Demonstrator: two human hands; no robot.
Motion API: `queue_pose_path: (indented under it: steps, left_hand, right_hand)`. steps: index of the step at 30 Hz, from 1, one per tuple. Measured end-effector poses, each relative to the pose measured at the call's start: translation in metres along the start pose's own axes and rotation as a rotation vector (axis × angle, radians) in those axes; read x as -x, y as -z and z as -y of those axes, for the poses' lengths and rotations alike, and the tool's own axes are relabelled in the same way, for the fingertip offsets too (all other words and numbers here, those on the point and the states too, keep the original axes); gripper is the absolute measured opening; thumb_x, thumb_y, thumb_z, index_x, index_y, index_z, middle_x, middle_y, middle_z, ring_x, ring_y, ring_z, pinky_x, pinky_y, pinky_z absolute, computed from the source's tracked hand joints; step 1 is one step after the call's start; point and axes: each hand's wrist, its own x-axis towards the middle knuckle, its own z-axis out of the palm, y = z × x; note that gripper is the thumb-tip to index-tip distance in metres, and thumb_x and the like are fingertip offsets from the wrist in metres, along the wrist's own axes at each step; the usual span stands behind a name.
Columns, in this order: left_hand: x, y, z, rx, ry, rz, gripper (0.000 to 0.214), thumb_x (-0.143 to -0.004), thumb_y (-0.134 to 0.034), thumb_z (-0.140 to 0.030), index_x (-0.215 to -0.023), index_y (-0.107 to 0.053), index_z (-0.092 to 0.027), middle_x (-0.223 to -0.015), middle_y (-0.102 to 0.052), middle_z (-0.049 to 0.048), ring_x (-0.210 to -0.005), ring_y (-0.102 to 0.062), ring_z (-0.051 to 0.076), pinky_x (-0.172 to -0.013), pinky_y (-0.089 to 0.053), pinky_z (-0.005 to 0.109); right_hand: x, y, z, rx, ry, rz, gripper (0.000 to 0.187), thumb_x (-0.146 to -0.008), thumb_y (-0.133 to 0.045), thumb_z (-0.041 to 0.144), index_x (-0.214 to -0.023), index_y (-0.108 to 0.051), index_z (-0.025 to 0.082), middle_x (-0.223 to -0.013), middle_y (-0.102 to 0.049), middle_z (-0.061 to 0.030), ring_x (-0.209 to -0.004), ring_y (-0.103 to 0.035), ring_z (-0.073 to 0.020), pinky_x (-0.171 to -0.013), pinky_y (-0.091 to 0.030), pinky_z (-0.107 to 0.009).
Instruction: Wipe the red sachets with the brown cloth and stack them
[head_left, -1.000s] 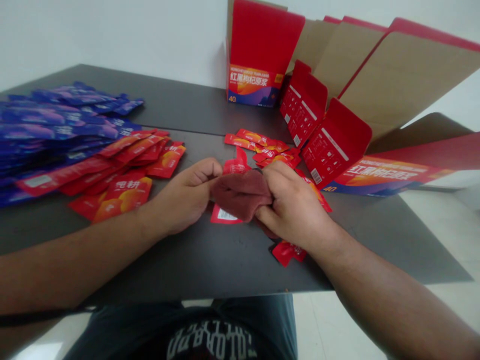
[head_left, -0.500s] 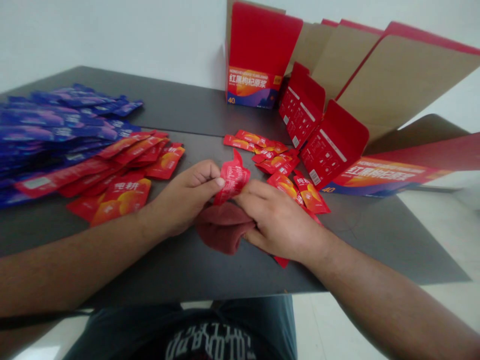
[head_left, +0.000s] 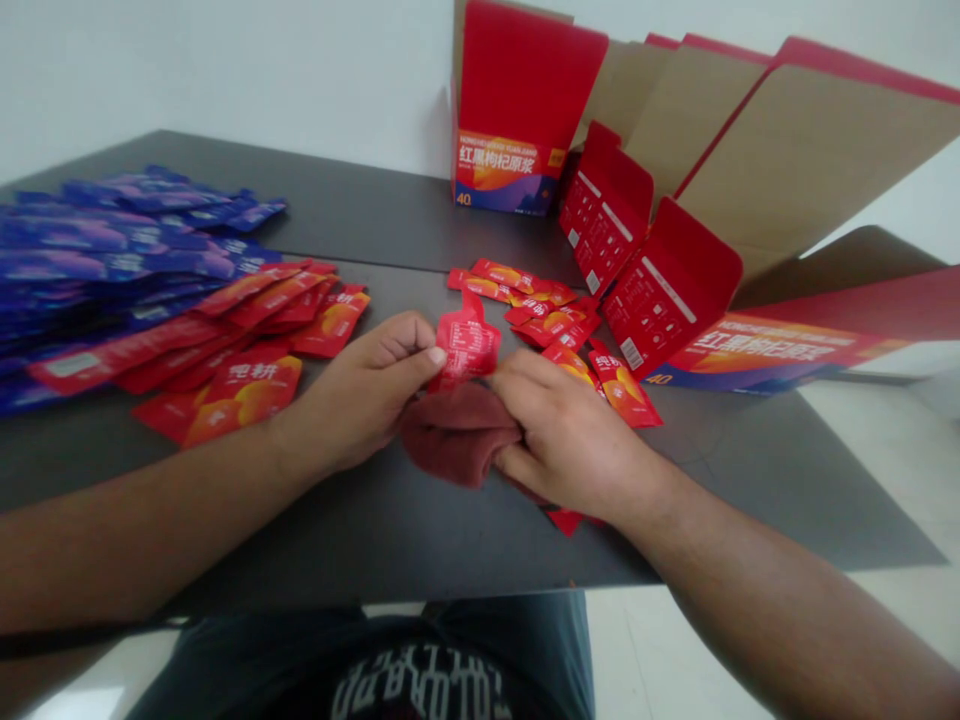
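- Red sachet [head_left: 466,345]: we hold it upright near the middle of the table, just above the cloth and between our hands, with its small white print facing us.
- Blue sachets [head_left: 112,240]: these lie in a wide overlapping heap at the far left of the dark tabletop [head_left: 360,230].
- Red sachets [head_left: 244,392]: a looser spread lies nearer us, overlapping the blue heap's near edge.
- Left hand [head_left: 360,395]: our hand is closed, with the thumb and curled fingers pinching the sachet's left edge. A firm pinch at the edge seems best, as it keeps the printed face uncovered.
- Dark red cloth [head_left: 459,435]: it lies bunched on the table under the sachet, touching both hands.
- Right hand [head_left: 574,440]: our fingers are half curled and rest against the cloth. We cannot tell whether they touch the sachet's right edge, so the grip here is unclear.
- Loose sachets [head_left: 525,300]: more lie scattered beyond our right hand, with two just beside it.
- Cardboard boxes [head_left: 510,170]: these stand open along the far right edge of the table, and another lies flat at the right.
- Compared with half a second ago, our right hand sits further right and the sachet stands straighter.
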Motion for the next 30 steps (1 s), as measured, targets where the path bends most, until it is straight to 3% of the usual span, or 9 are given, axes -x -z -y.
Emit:
queue_pose_path:
  steps: [3, 8, 14, 19, 24, 26, 30]
  left_hand:
    - [-0.001, 0.000, 0.001, 0.051, -0.008, 0.007, 0.030, -0.088, -0.082, -0.030, -0.079, -0.056, -0.020, -0.070, -0.058, -0.0032, -0.062, -0.048, 0.012, -0.057, -0.038, 0.026]
    - [-0.001, -0.001, 0.000, 0.011, -0.030, -0.027, 0.024, -0.091, -0.078, -0.027, -0.078, -0.060, -0.020, -0.069, -0.060, -0.0017, -0.059, -0.049, 0.012, -0.055, -0.038, 0.025]
    - [-0.002, -0.002, -0.002, 0.135, -0.009, 0.009, 0.027, -0.086, -0.084, -0.025, -0.078, -0.058, -0.020, -0.068, -0.061, -0.0028, -0.059, -0.052, 0.012, -0.055, -0.040, 0.024]
    - [-0.002, -0.001, -0.001, 0.103, -0.021, 0.007, 0.029, -0.090, -0.083, -0.030, -0.079, -0.058, -0.020, -0.065, -0.057, -0.0038, -0.054, -0.046, 0.010, -0.051, -0.035, 0.024]
    - [-0.002, -0.002, -0.003, 0.178, -0.009, 0.021, 0.030, -0.086, -0.087, -0.027, -0.079, -0.058, -0.021, -0.070, -0.063, -0.0022, -0.060, -0.056, 0.012, -0.058, -0.045, 0.026]
    - [-0.002, -0.002, -0.004, 0.178, 0.000, 0.019, 0.028, -0.086, -0.086, -0.025, -0.079, -0.059, -0.020, -0.068, -0.062, -0.0025, -0.058, -0.053, 0.012, -0.056, -0.043, 0.025]
    - [-0.002, 0.000, -0.003, 0.157, -0.003, 0.022, 0.030, -0.087, -0.086, -0.028, -0.079, -0.058, -0.020, -0.066, -0.059, -0.0035, -0.055, -0.049, 0.011, -0.053, -0.039, 0.025]
  right_hand:
    - [-0.001, 0.001, -0.003, 0.015, -0.051, -0.128, 0.015, -0.089, -0.067, 0.013, -0.100, -0.062, 0.021, -0.105, -0.067, -0.0083, -0.098, -0.064, -0.0256, -0.085, -0.055, -0.038]
    - [0.000, -0.001, -0.003, -0.059, 0.086, 0.104, 0.022, -0.095, -0.065, 0.013, -0.116, -0.065, 0.021, -0.118, -0.070, -0.0095, -0.111, -0.066, -0.0258, -0.093, -0.056, -0.038]
    - [-0.002, 0.006, -0.008, -0.024, -0.056, -0.109, 0.016, -0.086, -0.065, 0.013, -0.095, -0.056, 0.024, -0.100, -0.064, -0.0056, -0.095, -0.062, -0.0240, -0.083, -0.052, -0.036]
    - [-0.003, 0.006, -0.009, -0.091, 0.058, 0.075, 0.018, -0.089, -0.064, 0.011, -0.102, -0.058, 0.023, -0.106, -0.065, -0.0055, -0.099, -0.063, -0.0227, -0.084, -0.051, -0.034]
    - [-0.004, 0.009, -0.012, -0.025, -0.074, -0.173, 0.019, -0.087, -0.064, 0.015, -0.089, -0.049, 0.026, -0.091, -0.058, -0.0023, -0.086, -0.058, -0.0220, -0.076, -0.047, -0.035]
    - [-0.004, 0.007, -0.012, -0.052, -0.039, -0.125, 0.018, -0.088, -0.064, 0.015, -0.090, -0.050, 0.025, -0.092, -0.058, -0.0023, -0.087, -0.058, -0.0217, -0.076, -0.047, -0.035]
    - [-0.003, 0.004, -0.011, -0.128, 0.073, 0.100, 0.016, -0.090, -0.064, 0.012, -0.099, -0.057, 0.023, -0.102, -0.063, -0.0038, -0.097, -0.062, -0.0211, -0.082, -0.050, -0.033]
